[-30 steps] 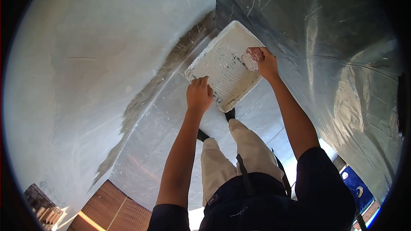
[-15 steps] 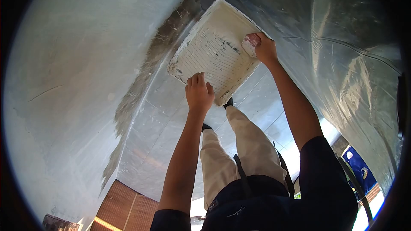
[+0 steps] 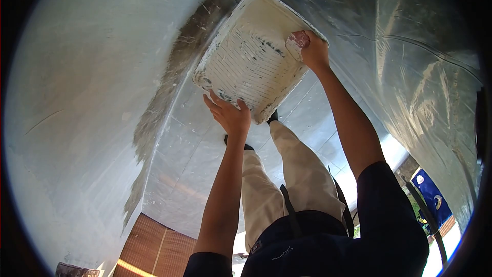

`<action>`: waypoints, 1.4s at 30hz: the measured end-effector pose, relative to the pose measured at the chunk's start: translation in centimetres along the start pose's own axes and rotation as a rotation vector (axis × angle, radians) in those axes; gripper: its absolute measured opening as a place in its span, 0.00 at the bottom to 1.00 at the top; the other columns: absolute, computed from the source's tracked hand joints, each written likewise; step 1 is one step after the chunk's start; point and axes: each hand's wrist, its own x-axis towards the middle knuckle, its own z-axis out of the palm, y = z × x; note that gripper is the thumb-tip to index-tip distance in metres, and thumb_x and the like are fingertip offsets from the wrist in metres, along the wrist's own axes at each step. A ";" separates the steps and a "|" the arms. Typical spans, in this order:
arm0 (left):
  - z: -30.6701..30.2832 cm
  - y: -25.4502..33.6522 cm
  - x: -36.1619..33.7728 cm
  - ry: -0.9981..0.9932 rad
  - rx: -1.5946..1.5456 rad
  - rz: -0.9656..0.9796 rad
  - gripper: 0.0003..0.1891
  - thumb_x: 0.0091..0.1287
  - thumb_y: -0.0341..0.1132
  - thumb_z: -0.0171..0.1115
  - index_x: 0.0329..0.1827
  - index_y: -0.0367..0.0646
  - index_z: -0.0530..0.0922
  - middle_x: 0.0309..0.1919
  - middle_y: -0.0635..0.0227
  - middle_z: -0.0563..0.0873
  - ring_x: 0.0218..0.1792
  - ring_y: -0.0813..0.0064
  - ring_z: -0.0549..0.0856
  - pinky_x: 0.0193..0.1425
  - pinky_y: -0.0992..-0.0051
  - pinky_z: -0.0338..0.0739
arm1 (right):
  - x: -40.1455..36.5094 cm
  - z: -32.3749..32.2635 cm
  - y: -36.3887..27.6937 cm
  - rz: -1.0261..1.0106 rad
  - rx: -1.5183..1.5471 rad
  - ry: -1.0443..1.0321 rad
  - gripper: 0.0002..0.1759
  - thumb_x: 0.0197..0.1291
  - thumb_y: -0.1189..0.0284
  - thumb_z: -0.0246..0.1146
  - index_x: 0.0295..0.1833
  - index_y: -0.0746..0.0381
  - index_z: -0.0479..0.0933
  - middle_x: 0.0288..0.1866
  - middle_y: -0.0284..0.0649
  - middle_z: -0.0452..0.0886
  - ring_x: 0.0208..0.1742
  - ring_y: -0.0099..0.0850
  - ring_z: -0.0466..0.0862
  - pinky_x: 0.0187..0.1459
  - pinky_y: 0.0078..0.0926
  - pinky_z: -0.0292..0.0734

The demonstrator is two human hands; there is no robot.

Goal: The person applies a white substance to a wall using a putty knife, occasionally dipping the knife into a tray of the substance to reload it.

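A rectangular paint tray (image 3: 256, 66) with a ribbed slope is coated in off-white paint and tilted in front of me. My right hand (image 3: 315, 51) is closed at its right rim. Against those fingers, inside the tray, sits a reddish block smeared with white paint (image 3: 298, 40); its exact kind is hidden by the hand and paint. My left hand (image 3: 230, 113) has its fingers spread at the tray's lower left edge, thumb close to the corner.
A pale wall (image 3: 92, 82) with a dark unpainted strip (image 3: 177, 66) along its base rises on the left. Plastic sheeting (image 3: 410, 72) hangs on the right. Grey floor tiles (image 3: 189, 149) lie under my feet, and a brown woven panel (image 3: 148, 243) stands at the lower left.
My left hand's fingers have gone from bent together over the tray's edge to spread apart, slightly left. The tray and right hand appear slightly higher in view.
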 end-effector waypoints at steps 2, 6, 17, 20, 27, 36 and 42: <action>0.4 -0.4 0.1 -0.010 -0.076 -0.060 0.47 0.61 0.32 0.62 0.78 0.33 0.41 0.74 0.36 0.47 0.72 0.36 0.59 0.74 0.46 0.57 | 0.2 -0.2 0.1 0.033 0.011 -0.025 0.20 0.52 0.80 0.57 0.51 0.60 0.82 0.44 0.55 0.85 0.48 0.55 0.84 0.52 0.47 0.79; 1.1 -1.0 0.4 -0.045 -0.269 -0.098 0.48 0.62 0.30 0.59 0.77 0.28 0.36 0.74 0.34 0.48 0.73 0.35 0.57 0.77 0.49 0.56 | 0.4 -0.3 0.3 0.053 0.002 -0.039 0.20 0.53 0.79 0.56 0.52 0.59 0.82 0.45 0.55 0.85 0.49 0.54 0.84 0.54 0.46 0.79; 1.6 -1.4 0.3 -0.059 -0.367 -0.052 0.47 0.61 0.29 0.58 0.76 0.25 0.36 0.73 0.31 0.50 0.75 0.36 0.55 0.79 0.50 0.53 | 1.0 1.2 1.4 0.093 0.074 -0.133 0.18 0.56 0.75 0.57 0.52 0.59 0.82 0.42 0.53 0.86 0.48 0.51 0.85 0.51 0.42 0.79; 1.7 -1.6 0.2 -0.039 -0.365 -0.025 0.47 0.61 0.29 0.59 0.77 0.27 0.38 0.73 0.31 0.50 0.74 0.35 0.55 0.78 0.49 0.54 | 0.7 1.4 0.5 0.173 0.094 -0.332 0.15 0.60 0.75 0.57 0.51 0.61 0.82 0.39 0.50 0.86 0.43 0.43 0.87 0.47 0.39 0.80; 0.9 -3.2 0.3 0.001 -0.259 -0.011 0.43 0.63 0.30 0.59 0.77 0.31 0.44 0.73 0.30 0.51 0.74 0.33 0.56 0.76 0.47 0.56 | -1.5 2.1 -3.5 0.451 0.881 -0.488 0.16 0.65 0.82 0.53 0.57 0.70 0.76 0.48 0.45 0.84 0.43 0.31 0.87 0.47 0.28 0.84; -9.1 -2.8 3.0 0.112 -0.127 0.131 0.35 0.64 0.30 0.61 0.74 0.33 0.56 0.75 0.36 0.53 0.74 0.37 0.59 0.75 0.49 0.58 | -1.6 -0.4 -13.4 0.436 1.325 -0.652 0.15 0.69 0.82 0.53 0.59 0.70 0.72 0.52 0.47 0.82 0.49 0.32 0.85 0.52 0.31 0.84; -20.6 -2.7 5.4 0.383 0.014 0.383 0.32 0.61 0.26 0.60 0.71 0.38 0.63 0.74 0.46 0.58 0.73 0.43 0.61 0.74 0.49 0.59 | -1.9 -3.5 -24.2 0.312 1.523 -0.714 0.14 0.71 0.79 0.52 0.60 0.67 0.70 0.53 0.46 0.82 0.53 0.34 0.84 0.58 0.33 0.81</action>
